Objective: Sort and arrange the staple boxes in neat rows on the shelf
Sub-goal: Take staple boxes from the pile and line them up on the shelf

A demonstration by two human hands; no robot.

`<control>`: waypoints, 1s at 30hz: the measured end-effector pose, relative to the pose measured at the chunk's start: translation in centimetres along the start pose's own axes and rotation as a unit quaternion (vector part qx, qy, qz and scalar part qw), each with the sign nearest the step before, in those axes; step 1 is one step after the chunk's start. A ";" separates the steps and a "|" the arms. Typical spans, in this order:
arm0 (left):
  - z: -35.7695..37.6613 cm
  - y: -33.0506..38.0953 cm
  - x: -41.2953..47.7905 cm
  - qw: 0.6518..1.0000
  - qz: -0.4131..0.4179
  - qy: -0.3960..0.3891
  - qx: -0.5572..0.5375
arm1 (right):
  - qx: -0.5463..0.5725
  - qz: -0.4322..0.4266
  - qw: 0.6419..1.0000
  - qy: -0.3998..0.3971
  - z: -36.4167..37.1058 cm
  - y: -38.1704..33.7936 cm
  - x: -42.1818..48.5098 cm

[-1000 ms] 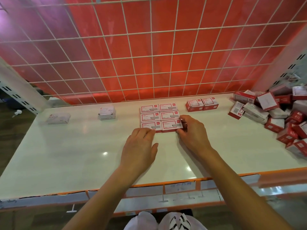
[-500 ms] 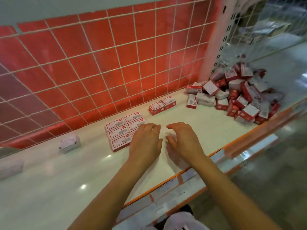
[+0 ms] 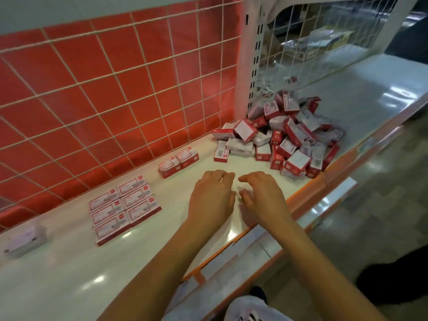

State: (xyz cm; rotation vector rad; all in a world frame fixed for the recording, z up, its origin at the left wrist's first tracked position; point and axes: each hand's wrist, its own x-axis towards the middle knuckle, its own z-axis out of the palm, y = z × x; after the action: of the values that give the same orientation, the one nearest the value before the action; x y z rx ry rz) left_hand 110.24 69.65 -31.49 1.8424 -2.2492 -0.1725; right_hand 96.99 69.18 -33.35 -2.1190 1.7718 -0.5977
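Several red-and-white staple boxes lie flat in a tidy two-column block (image 3: 125,208) on the white shelf (image 3: 69,269). Two more boxes (image 3: 178,162) sit side by side further right, near the back. A loose pile of staple boxes (image 3: 284,137) fills the shelf's right end. My left hand (image 3: 212,195) and my right hand (image 3: 261,196) hover side by side above the shelf, between the block and the pile. Both hold nothing and their fingers hang loosely curled.
A red wire-grid panel (image 3: 104,89) backs the shelf. A pale box (image 3: 24,239) sits alone at the far left. An orange front rail (image 3: 308,195) edges the shelf. A white upright (image 3: 252,54) and wire mesh close the right end behind the pile.
Both hands have left the arranged block and moved right toward the pile. My view has swung right, so the pile is now fully in sight.
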 end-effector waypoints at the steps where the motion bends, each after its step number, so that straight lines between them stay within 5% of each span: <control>1: 0.2 0.8 0.7 1.000 0.001 0.000 -0.004 | 0.002 0.001 1.000 0.005 -0.5 0.8 0.3; 21: 4.8 10.7 8.2 0.996 0.003 0.043 -0.076 | 0.018 -0.032 0.991 0.126 -7.4 12.9 6.4; 30: 5.0 11.7 8.6 0.996 -0.003 0.050 -0.073 | 0.004 0.019 0.997 0.072 -7.6 14.0 10.2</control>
State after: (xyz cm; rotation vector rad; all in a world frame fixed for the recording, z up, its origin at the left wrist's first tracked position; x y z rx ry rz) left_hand 96.32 63.34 -32.77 1.7435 -2.1056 -0.2345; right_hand 82.78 56.76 -32.48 -2.0787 1.8766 -0.7647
